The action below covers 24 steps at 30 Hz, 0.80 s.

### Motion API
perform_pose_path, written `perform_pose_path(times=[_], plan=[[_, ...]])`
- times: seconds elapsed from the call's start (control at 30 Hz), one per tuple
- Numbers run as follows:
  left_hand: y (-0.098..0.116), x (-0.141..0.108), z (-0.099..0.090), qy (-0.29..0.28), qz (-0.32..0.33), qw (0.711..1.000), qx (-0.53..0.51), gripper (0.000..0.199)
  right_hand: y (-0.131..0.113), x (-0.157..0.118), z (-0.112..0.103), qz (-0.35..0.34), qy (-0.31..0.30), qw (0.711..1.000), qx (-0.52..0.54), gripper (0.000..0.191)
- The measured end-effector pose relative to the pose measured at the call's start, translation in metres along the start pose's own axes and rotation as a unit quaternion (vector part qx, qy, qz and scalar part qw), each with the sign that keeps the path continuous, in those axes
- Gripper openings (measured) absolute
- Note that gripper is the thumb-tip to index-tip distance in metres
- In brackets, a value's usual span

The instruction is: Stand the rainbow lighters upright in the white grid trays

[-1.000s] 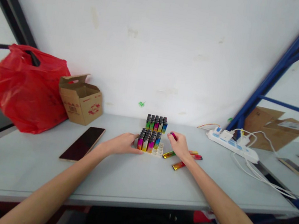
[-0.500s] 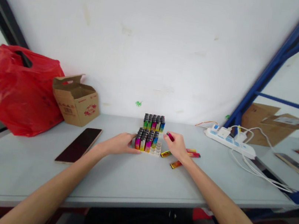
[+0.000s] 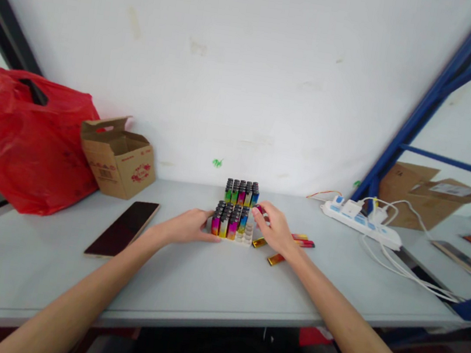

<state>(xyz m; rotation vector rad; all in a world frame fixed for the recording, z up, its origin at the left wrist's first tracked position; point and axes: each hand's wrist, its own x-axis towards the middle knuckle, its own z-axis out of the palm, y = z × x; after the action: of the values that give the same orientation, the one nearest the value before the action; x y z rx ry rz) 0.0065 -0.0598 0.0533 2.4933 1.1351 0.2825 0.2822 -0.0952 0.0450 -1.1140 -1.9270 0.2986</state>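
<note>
Several upright lighters [image 3: 224, 227] with black tops stand in a white tray [image 3: 244, 238], whose right part shows bare holes. My left hand [image 3: 192, 227] rests at the tray's left side, thumb along its front edge and fingers round the left lighters. In my right hand [image 3: 271, 226] a magenta lighter [image 3: 259, 208] is pinched between thumb and fingers at the tray's back right corner. Behind the tray stands a second block of upright lighters [image 3: 242, 193]. Loose lighters [image 3: 276, 259] lie flat to the right, partly under my right hand.
A phone [image 3: 122, 229] lies at the left. Farther left are an open cardboard box [image 3: 124, 166] and a red plastic bag [image 3: 31, 140]. On the right, a white power strip [image 3: 361, 223] with cables lies near a blue frame [image 3: 421, 116] and flattened cardboard [image 3: 418, 198].
My right hand has moved left with the magenta lighter, from beside the tray to its back right corner. My left hand has stayed at the tray.
</note>
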Motion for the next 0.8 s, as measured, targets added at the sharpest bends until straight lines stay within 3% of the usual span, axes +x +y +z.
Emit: perform_pose_path(times=[0.1, 0.3, 0.6, 0.8], plan=[[-0.0021, 0.0007, 0.0014, 0.001, 0.007, 1.0, -0.006, 0.054, -0.0027, 0.0005, -0.0031, -0.035, -0.009, 0.999, -0.021, 0.04], [-0.0015, 0.0005, 0.0011, 0.01, 0.004, 1.0, -0.007, 0.057, -0.0047, -0.001, -0.0006, 0.018, -0.053, 0.998, 0.029, 0.044], [-0.0033, 0.0002, 0.0022, 0.016, 0.01, 1.0, -0.011, 0.059, 0.0025, -0.0014, -0.0039, -0.052, -0.126, 0.99, -0.04, 0.036], [-0.0026, 0.0011, 0.0021, 0.004, 0.004, 1.0, 0.009, 0.052, 0.0043, -0.0016, -0.0008, -0.072, -0.122, 0.988, -0.057, 0.036]])
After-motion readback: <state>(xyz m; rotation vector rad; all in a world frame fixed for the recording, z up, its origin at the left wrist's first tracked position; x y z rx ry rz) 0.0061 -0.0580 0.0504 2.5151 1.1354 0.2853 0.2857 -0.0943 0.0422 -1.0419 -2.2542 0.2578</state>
